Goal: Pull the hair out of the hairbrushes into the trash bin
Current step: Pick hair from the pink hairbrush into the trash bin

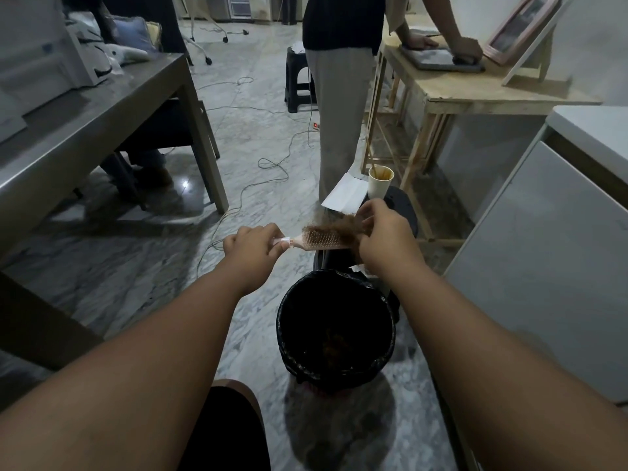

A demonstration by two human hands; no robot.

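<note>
Both arms reach forward, nearly straight, over the marble floor (102, 266). The left hand (253, 244) is clenched around the handle of a pink hairbrush (317, 240), holding it level with the head pointing right. The right hand (382, 234) is bent down at the wrist, its grip pinching a brown clump of hair (343, 229) at the far end of the brush head. The brush hangs above and just beyond the black-lined trash bin (289, 338), where more hair lies inside.
</note>
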